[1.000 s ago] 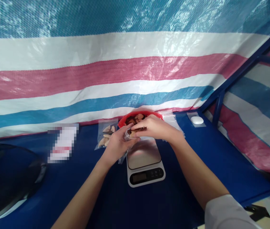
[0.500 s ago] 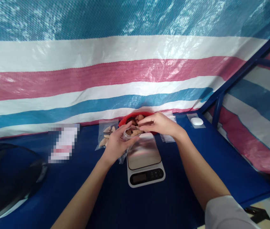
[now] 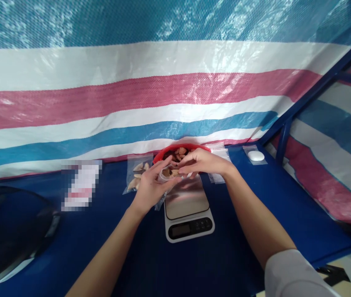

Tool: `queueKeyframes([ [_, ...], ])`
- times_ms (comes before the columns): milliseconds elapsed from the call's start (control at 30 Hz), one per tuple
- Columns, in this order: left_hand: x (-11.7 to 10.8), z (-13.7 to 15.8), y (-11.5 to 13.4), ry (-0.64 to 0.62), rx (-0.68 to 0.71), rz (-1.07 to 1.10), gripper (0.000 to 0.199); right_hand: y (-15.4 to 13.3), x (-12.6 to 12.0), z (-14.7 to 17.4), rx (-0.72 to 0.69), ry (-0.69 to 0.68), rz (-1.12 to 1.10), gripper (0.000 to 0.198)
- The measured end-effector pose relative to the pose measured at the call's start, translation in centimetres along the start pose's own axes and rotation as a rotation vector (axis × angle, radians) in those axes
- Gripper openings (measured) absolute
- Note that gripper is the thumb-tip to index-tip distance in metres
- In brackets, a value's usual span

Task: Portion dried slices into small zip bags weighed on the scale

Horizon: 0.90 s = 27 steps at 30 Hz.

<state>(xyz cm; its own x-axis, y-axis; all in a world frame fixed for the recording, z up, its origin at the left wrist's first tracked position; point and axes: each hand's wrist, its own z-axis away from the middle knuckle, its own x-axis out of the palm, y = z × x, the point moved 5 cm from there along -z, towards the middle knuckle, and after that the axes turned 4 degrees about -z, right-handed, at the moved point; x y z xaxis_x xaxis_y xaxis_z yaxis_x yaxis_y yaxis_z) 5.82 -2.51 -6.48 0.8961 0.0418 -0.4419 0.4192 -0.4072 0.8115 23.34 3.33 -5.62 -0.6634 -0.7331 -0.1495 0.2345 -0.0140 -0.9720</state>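
Observation:
My left hand [image 3: 149, 186] grips a small clear plastic cup [image 3: 162, 178] above the back of a kitchen scale [image 3: 188, 203]. Brown, slice-like pieces [image 3: 168, 173] lie in the cup. Coming in from the right, my right hand [image 3: 202, 161] has its fingertips bent together at the cup's mouth. What it pinches, if anything, is hidden. Behind both hands stands a red bowl [image 3: 160, 156] with many brown pieces in it, partly covered by my fingers. A clear bag [image 3: 129, 171] of pale slices lies left of my left hand.
Clear zip bags [image 3: 217, 178] lie right of the bowl. Farther right, a white oval object [image 3: 256, 156] rests on a small bag. A blurred-out paper [image 3: 82, 185] and a large dark round object [image 3: 11, 231] are on the left. Striped sheeting [image 3: 175, 90] hangs behind the blue table [image 3: 219, 268].
My right hand has moved slightly left and down, its fingers now closer over the cup. More of the red bowl shows. My left hand still holds the cup in nearly the same place.

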Motion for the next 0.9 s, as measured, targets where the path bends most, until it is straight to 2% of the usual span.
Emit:
queueKeyframes([
  [333, 0.2, 0.0, -0.3, -0.010, 0.045, -0.030, 0.068, -0.3, 0.8, -0.4, -0.008, 0.010, -0.045, 0.025],
  [500, -0.2, -0.1, -0.8, -0.037, -0.003, -0.114, 0.077, -0.1, 0.4, -0.3, -0.033, 0.054, 0.005, 0.029],
  [567, -0.3, -0.2, -1.1, -0.047, -0.027, -0.150, 0.078, -0.5, 0.1, -0.1, -0.091, 0.115, 0.089, 0.028],
  [700, -0.3, -0.1, -1.6, -0.054, -0.040, -0.164, 0.076, -2.3, 0.2, 0.7, -0.278, 0.231, 0.364, 0.013],
  [800, -0.2, -0.1, -1.5, -0.058, -0.043, -0.134, 0.077, -3.6, 1.2, 1.1, -0.386, 0.215, 0.537, 0.012],
  [900, 0.0, -0.1, -1.3, -0.076, -0.053, -0.102, 0.079, -4.1, 2.1, 1.1, -0.426, 0.180, 0.666, 0.013],
])
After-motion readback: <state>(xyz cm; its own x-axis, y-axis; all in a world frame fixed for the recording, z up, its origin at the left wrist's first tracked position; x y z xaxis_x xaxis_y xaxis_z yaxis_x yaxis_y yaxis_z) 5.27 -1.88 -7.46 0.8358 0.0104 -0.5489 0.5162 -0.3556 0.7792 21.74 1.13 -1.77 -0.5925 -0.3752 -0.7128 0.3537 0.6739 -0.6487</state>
